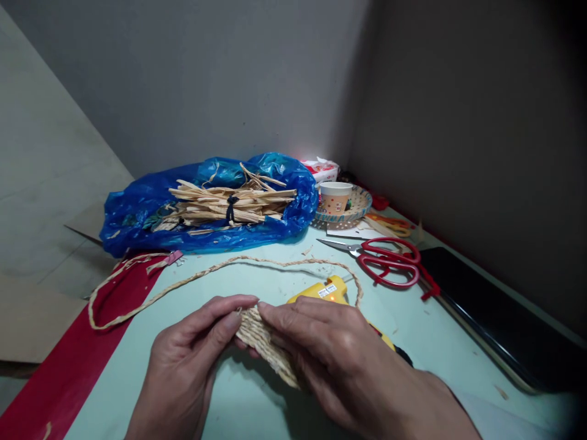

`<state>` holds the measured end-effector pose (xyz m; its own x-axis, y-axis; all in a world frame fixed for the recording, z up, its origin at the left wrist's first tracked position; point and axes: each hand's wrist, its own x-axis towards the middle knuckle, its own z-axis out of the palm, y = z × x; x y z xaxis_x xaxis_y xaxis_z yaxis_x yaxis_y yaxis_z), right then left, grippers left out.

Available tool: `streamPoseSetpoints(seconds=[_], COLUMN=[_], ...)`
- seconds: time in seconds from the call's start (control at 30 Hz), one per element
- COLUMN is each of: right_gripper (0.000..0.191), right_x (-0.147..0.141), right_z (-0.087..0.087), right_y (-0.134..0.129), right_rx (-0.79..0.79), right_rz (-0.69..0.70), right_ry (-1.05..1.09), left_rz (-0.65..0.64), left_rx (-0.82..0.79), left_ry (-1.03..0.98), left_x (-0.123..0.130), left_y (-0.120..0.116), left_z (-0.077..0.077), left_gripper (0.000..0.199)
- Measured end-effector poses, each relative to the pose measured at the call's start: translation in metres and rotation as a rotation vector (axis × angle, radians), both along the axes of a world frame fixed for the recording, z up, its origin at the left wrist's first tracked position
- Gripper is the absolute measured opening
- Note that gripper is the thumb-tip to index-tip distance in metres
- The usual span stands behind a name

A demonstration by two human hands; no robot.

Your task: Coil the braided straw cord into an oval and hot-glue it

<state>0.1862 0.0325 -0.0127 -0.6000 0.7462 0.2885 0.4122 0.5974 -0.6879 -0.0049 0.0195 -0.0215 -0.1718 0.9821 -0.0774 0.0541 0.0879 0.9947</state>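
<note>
Between my two hands is a small coiled piece of straw rope (268, 346), its rows lying side by side. My left hand (192, 354) pinches its left end between thumb and fingers. Over its right part, my right hand (330, 354) closes with the thumb and fingers along the top edge. A long twisted straw cord (202, 278) loops across the table behind both hands. A yellow glue gun (337, 287) with a small orange light lies behind my right hand, which partly hides it.
A blue plastic bag (132, 211) holds a tied bundle of dried straw strips (257, 205). Red-handled scissors (389, 263) lie at right, near a black phone-like slab (495, 324). A paper cup (334, 198) stands in a woven basket (360, 205). A pink clip (174, 257) grips the cord's end.
</note>
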Motion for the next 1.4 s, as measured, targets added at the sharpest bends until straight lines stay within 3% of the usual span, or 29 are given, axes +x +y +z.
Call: streamPoseSetpoints(seconds=[0.13,0.27,0.33,0.5,0.77,0.97,1.1,1.17,1.3,1.4], right_gripper=[0.025,0.026,0.023,0.01,0.004,0.011,0.019,0.021,0.023,0.018], right_x=[0.004,0.006,0.005,-0.001,0.002,0.0,0.003,0.006,0.011,0.013], right_z=[0.006,0.006,0.005,0.005,0.003,0.006,0.005,0.006,0.008,0.01], right_y=[0.004,0.002,0.0,-0.004,-0.004,-0.003,-0.003,-0.001,0.007,0.013], right_rx=[-0.051,-0.063,-0.066,-0.191,-0.137,-0.165,-0.208,-0.194,-0.158,-0.168], right_rz=[0.016,0.015,-0.02,-0.1,-0.06,-0.015,-0.057,-0.063,-0.028,-0.032], right_ry=[0.047,0.044,0.001,-0.228,-0.207,-0.208,-0.199,-0.159,-0.064,-0.009], left_rz=[-0.04,-0.089,-0.09,0.006,0.11,0.0,-0.047,0.01,0.255,0.306], left_rx=[-0.031,0.016,-0.002,-0.054,-0.061,-0.035,-0.086,-0.032,0.144,0.154], left_ry=[-0.032,0.125,0.106,0.024,-0.011,-0.051,-0.253,-0.28,-0.201,-0.224], left_x=[0.001,0.003,0.005,0.015,0.02,0.013,0.007,0.002,-0.013,-0.022], left_y=[-0.003,-0.005,-0.005,-0.008,-0.008,-0.007,-0.006,-0.001,0.014,0.022], left_z=[0.0,0.0,0.002,0.011,0.01,0.004,0.006,0.009,0.015,0.015], left_gripper=[0.027,0.027,0.024,0.018,0.027,0.028,0.038,0.038,0.015,0.01])
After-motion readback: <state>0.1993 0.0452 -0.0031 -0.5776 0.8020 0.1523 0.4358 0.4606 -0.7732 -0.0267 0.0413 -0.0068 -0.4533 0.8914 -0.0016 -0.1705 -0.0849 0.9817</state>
